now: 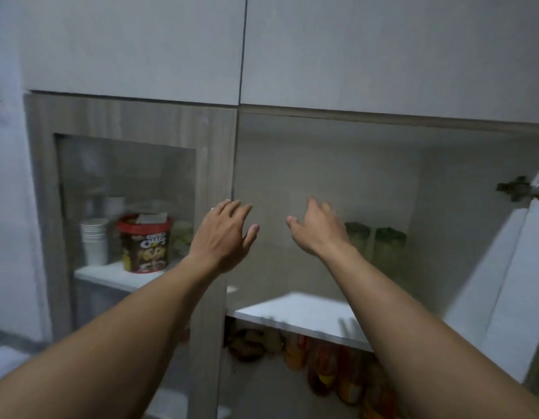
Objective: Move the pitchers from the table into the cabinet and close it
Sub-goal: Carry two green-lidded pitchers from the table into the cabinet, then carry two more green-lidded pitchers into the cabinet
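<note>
The cabinet's right half stands open, with its white shelf [295, 309] bare at the front. Two clear pitchers with dark green lids stand side by side at the back right of that shelf: one [357, 237] partly behind my right hand, the other [389, 249] further right. My left hand [224, 237] is raised in front of the edge of the shut left door, fingers apart, holding nothing. My right hand [318, 229] is raised inside the open compartment, fingers apart and empty, just left of the pitchers. The table is out of view.
The open right door [510, 282] swings out at the right on a metal hinge [516, 189]. Behind the glass of the shut left door [126, 182] are stacked white cups [94, 240] and a red-lidded snack tub [144, 243]. Snack packets [322, 361] fill the lower shelf.
</note>
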Available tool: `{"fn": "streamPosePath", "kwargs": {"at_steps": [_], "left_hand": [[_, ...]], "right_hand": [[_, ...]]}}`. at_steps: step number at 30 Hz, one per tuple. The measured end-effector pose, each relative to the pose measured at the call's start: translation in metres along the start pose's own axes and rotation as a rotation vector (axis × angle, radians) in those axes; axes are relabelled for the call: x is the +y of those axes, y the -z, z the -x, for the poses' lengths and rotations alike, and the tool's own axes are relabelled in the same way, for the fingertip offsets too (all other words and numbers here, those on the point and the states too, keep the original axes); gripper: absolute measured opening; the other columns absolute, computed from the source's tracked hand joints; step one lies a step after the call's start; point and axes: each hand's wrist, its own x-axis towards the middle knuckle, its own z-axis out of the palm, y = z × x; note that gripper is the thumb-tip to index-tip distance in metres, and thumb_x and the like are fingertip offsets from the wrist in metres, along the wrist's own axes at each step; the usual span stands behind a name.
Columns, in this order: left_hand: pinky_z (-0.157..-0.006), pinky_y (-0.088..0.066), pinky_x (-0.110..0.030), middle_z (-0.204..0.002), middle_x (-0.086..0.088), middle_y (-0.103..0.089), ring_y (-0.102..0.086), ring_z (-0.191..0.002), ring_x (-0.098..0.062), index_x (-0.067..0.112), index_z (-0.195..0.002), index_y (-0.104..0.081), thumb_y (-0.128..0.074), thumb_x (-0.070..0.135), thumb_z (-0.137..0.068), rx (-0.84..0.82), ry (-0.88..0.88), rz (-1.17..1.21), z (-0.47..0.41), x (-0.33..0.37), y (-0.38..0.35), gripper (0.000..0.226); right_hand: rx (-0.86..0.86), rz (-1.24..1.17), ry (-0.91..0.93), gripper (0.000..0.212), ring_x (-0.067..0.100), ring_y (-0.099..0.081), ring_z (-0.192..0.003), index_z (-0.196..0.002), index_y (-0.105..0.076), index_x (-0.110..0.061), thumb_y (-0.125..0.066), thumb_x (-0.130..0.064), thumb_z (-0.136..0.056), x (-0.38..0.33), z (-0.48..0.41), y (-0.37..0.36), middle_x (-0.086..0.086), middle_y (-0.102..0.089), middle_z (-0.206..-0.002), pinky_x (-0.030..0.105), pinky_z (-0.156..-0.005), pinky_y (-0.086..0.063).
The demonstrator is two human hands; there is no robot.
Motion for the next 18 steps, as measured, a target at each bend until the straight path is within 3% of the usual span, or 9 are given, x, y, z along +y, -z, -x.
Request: {"fn": "streamPosePath", "kwargs": {"at_steps": [7,18], "left_hand": [[-0.119,-0.012,-0.054,-0.162,-0.016,-0.016,-0.010,-0.150,-0.032,0.020,-0.155,-0.021,-0.027,0.053,-0.098,-0.109,0.342,-0.168,0.086,-0.066,0.077,0.066],[-0.120,-0.007,-0.056,-0.164,-0.014,-0.006,0.000,-0.151,-0.030,0.021,-0.156,-0.015,-0.024,0.053,-0.099,-0.135,0.608,-0.350,0.220,-0.179,0.191,0.066]], "right_hand": [[-0.116,-0.063,0.195,0.078,0.035,-0.014,-0.152,-0.160,-0.013,-0.020,-0.044,-0.055,-0.097,-0.092,0.050,-0.031,0.019,-0.017,-0.165,0.061,-0.118,-0.019],[-0.228,-0.199,0.480,0.087,0.037,-0.006,-0.154,-0.161,-0.007,-0.024,-0.045,-0.064,-0.093,-0.280,0.140,-0.098,0.020,-0.005,-0.167,0.063,-0.119,-0.015]]}}
